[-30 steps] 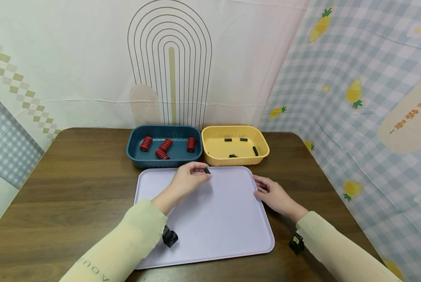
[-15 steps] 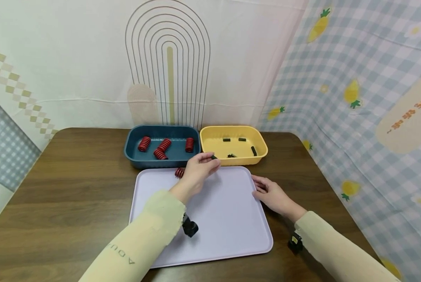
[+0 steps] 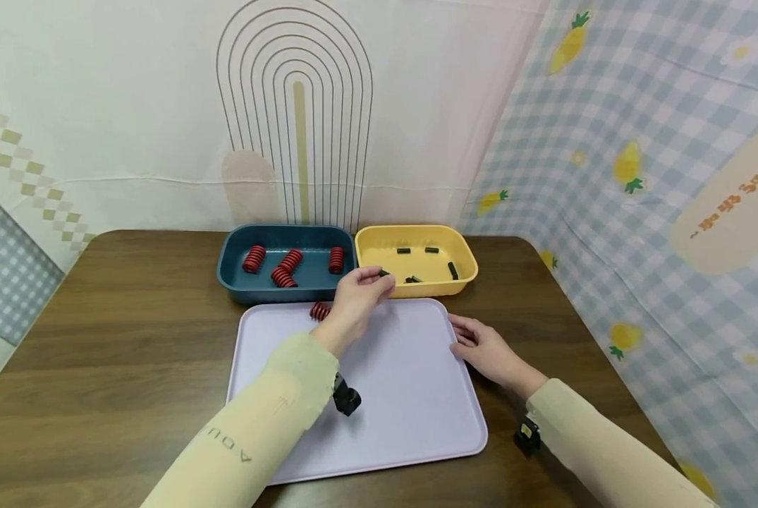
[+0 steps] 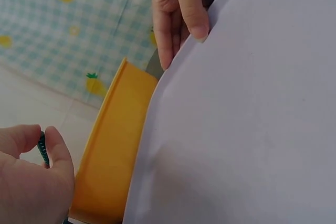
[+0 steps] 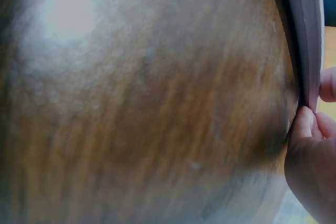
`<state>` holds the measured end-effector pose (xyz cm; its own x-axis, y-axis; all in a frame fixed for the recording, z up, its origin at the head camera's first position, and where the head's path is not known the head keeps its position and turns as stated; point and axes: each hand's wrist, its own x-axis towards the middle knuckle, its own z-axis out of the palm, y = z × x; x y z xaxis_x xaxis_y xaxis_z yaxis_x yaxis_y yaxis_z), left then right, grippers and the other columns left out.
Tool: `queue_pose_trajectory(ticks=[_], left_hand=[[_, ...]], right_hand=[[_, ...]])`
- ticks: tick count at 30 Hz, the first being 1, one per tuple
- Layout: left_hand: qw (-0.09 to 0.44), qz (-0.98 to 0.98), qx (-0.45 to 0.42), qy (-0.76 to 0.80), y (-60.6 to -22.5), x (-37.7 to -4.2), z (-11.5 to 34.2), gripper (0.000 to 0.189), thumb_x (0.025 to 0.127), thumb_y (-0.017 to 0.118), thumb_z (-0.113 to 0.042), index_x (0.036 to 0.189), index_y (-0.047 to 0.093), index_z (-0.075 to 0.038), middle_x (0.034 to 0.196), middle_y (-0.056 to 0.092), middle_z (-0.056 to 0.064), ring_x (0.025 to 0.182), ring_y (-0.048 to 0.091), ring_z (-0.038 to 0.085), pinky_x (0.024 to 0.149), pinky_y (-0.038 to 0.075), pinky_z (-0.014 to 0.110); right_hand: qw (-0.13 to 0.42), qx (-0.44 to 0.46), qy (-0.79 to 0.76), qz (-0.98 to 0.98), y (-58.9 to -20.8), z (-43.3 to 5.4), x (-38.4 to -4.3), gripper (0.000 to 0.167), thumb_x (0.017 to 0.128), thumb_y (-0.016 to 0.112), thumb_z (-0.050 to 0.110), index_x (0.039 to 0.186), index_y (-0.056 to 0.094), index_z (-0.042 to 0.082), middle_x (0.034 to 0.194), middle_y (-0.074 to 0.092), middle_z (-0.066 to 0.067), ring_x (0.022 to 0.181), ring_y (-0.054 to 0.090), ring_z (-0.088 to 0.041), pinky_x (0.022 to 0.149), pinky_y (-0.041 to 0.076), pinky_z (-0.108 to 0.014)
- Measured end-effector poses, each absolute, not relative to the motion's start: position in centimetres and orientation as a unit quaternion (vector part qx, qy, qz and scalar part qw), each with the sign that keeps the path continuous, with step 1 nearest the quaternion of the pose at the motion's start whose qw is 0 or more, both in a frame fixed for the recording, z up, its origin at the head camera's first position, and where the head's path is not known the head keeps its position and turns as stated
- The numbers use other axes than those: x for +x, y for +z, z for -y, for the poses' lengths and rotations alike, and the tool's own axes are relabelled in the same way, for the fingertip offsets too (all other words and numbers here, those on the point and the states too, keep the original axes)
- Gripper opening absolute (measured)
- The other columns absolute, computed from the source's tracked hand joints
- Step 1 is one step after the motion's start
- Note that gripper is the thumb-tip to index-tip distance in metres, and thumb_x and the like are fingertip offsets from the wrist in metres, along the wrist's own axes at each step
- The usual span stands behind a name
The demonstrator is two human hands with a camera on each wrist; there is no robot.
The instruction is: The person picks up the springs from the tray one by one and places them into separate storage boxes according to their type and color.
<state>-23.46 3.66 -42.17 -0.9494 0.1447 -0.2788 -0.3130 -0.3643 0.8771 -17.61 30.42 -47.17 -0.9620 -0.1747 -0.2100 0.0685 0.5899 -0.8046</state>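
Observation:
My left hand [image 3: 351, 305] pinches a small dark green spring [image 4: 43, 148] between thumb and fingertips, above the front left corner of the yellow bin [image 3: 438, 288]. Beneath that arm lies the lilac tray [image 3: 410, 381]. A red spring [image 3: 319, 311] rests at the tray's back edge, partly covered by the left hand. On the tray's right side, my right hand [image 3: 489, 353] holds the rim, thumb over it and fingers along the outside. Several small dark green springs [image 3: 431, 250] lie in the yellow bin.
Left of the yellow bin stands a dark blue bin [image 3: 229, 271] holding several red springs [image 3: 336, 259]. Both bins sit right behind the tray on a brown wooden table [image 3: 131, 339]. Patterned cloth [image 3: 417, 106] hangs behind the table and along its right side.
My left hand has moved right and away from me, from over the tray to the yellow bin's edge, carrying the green spring. The red spring on the tray has come into view. The right hand stays put.

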Motion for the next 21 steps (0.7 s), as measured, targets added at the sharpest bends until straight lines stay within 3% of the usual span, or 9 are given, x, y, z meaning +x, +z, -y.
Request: queue_pose_trajectory(ticks=[12, 21], left_hand=[[0.131, -0.559, -0.065, 0.817, -41.7, -23.6, -3.2, 0.055, 0.088, 0.067, -0.003, 0.139, 0.047, -0.006, 0.137, 0.05, 0.011, 0.113, 0.058, 0.018, 0.091, 0.051, 0.028], [0.119, -0.608, -0.033, 0.785, -42.1, -22.9, -1.9, 0.052, 0.085, 0.07, -0.004, 0.134, 0.053, -0.012, 0.13, 0.055, 0.002, 0.115, 0.054, 0.017, 0.09, 0.052, 0.028]], right_hand=[[0.134, -0.03, -0.446, -0.885, -47.1, -30.3, -17.7, 0.058, 0.094, 0.063, 0.015, 0.147, 0.041, 0.016, 0.138, 0.047, -0.01, 0.127, 0.048, -0.019, 0.096, 0.046, -0.027], [0.134, -0.037, -0.456, -0.879, -47.2, -30.5, -17.6, 0.058, 0.094, 0.063, 0.013, 0.148, 0.04, 0.014, 0.14, 0.046, -0.011, 0.129, 0.046, -0.02, 0.097, 0.045, -0.026]])
